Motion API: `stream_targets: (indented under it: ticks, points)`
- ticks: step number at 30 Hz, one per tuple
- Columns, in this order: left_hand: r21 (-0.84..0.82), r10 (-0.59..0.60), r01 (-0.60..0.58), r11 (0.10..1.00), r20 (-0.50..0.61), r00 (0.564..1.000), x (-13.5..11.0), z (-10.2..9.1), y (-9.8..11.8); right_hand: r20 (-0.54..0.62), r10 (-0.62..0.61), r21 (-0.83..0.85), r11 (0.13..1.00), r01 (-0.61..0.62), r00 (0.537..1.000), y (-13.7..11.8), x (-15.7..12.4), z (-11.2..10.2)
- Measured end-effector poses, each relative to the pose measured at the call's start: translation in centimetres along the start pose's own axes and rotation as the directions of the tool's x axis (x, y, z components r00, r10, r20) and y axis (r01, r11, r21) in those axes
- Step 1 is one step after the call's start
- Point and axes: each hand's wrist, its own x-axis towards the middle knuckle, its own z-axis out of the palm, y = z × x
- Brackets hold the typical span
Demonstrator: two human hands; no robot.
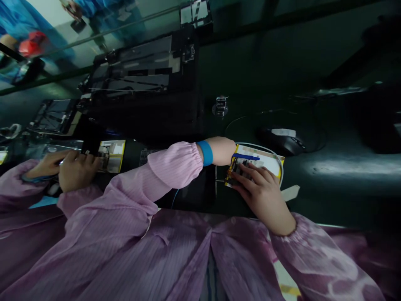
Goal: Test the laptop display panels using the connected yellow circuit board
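Note:
A flat white rectangular piece [266, 163] with yellow edges lies on the dark bench, with small dark and brownish parts along its left end. My right hand [258, 186] rests over its lower left part, fingers stretched out and touching it. At its upper left corner is my left hand [221, 150], curled closed, with a blue strap [205, 153] round the wrist; most of its fingers are hidden. A slim blue stick [247, 157] runs from beside that hand across the white piece. Whether the left hand grips the stick or the corner is unclear.
A black computer mouse [283, 140] and a small metal counter [221, 105] stand behind. Black trays [140, 100] are stacked at the back left. A co-worker's hands [77, 169] work at the left by a similar yellow-edged piece [112, 155]. A pale cable [282, 165] curves round the white piece.

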Motion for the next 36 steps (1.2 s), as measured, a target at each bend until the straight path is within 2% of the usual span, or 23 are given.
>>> stream_targets:
  ticks: [4, 9, 18, 25, 36]
  points:
    - [0.061, 0.003, -0.007, 0.998, 0.063, 0.998, 0.3, -0.2, 0.2, -0.034, -0.007, 0.012, 1.0, 0.007, 0.999, -0.1, 0.1, -0.1]
    - [0.007, 0.05, -0.051, 0.999, 0.063, 0.997, 0.9, 0.0, -0.4, -0.033, 0.011, 0.028, 1.0, -0.01, 0.999, -0.1, 0.1, -0.1]
    - [0.011, 0.012, -0.013, 1.0, 0.097, 0.995, 0.5, -0.4, 0.1, -0.045, 0.009, 0.035, 0.999, -0.008, 0.999, -0.2, 0.1, -0.1]
    - [0.05, 0.048, -0.052, 0.997, 0.072, 0.996, 0.6, -0.2, 0.4, -0.062, -0.055, -0.028, 0.998, 0.053, 0.997, -0.1, 0.4, -0.3]
    - [0.059, 0.065, -0.066, 0.996, 0.02, 0.998, 0.9, 0.5, 0.8, 0.001, -0.082, -0.075, 0.994, 0.082, 0.997, 0.1, 0.3, -0.2]
